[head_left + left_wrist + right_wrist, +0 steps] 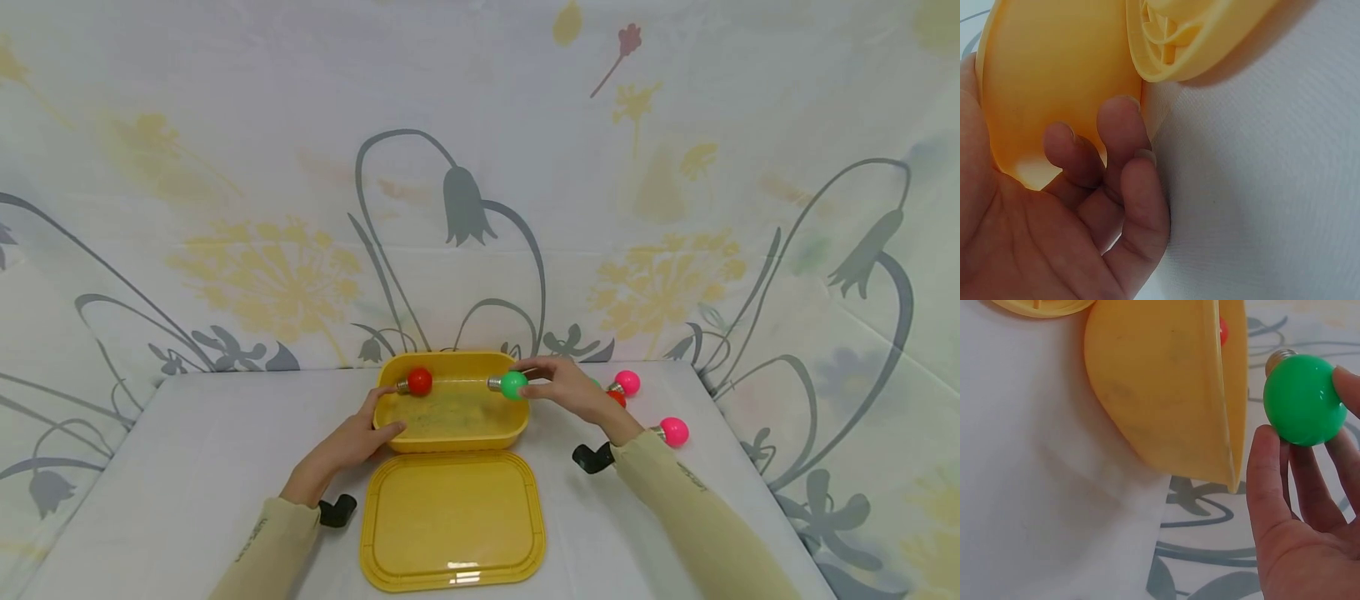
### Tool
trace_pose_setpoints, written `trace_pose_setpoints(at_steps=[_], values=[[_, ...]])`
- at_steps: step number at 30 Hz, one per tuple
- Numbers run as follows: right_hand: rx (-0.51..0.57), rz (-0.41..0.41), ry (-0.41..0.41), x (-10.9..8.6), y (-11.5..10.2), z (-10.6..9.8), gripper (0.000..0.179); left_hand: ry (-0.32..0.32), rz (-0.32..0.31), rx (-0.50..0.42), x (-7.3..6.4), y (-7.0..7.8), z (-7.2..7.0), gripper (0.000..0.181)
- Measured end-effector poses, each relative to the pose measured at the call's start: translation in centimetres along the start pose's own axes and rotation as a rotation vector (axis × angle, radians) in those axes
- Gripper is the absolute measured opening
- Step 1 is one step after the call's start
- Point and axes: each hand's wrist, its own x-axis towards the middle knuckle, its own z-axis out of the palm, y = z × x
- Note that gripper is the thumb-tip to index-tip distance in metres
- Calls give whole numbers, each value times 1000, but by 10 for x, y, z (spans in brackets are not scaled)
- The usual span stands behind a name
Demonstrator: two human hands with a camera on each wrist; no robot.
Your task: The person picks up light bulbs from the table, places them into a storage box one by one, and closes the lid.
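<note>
My right hand (558,385) pinches a green light bulb (514,385) by its round end, over the right side of a yellow plastic box (450,444). The bulb's metal screw base points left; in the right wrist view the green bulb (1304,400) is above the box rim. A red light bulb (420,382) lies inside the box at its left. My left hand (356,437) holds the box's left end, thumb and forefinger at the rim. In the left wrist view the other fingers (1141,194) are bent beside the outer wall.
A yellow lid (453,521) lies flat in front of the box. Right of the box, partly behind my right hand and forearm, are pink bulbs (627,382), a red bulb (617,398) and a bit of green. A patterned cloth (480,275) hangs behind the white table (225,433).
</note>
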Motion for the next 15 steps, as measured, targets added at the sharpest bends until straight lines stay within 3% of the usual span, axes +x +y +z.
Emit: trace_pose_setpoints(at_steps=[15], values=[[-53,-10,-28,22,-3,6,39,2,5,0,-2,2,0,67]])
